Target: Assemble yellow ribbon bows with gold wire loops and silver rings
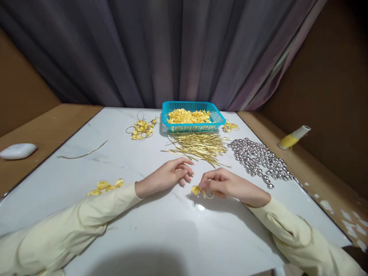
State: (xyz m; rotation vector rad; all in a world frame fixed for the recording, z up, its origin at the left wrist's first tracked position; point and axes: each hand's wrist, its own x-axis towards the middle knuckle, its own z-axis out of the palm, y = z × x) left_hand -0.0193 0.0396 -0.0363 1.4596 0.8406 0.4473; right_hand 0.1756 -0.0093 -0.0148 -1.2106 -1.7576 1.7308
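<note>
My right hand (227,184) rests on the white table (161,237) with its fingers closed on a small yellow ribbon bow (196,190) tied with a thin gold wire loop. My left hand (168,176) lies just left of it, palm down, fingers loosely spread and holding nothing. Just beyond both hands lies a heap of gold wire ties (198,147). A pile of silver bells (260,161) spreads out to the right of my right hand. Behind the wires stands a blue basket (215,115) filled with yellow ribbon pieces (188,115).
Finished bows with wire loops (142,128) lie left of the basket, more (230,125) at its right. Two yellow bows (107,186) lie near my left sleeve. A single gold strip (83,153), a white oval object (17,150) and a yellow-white tube (293,138) lie around the edges.
</note>
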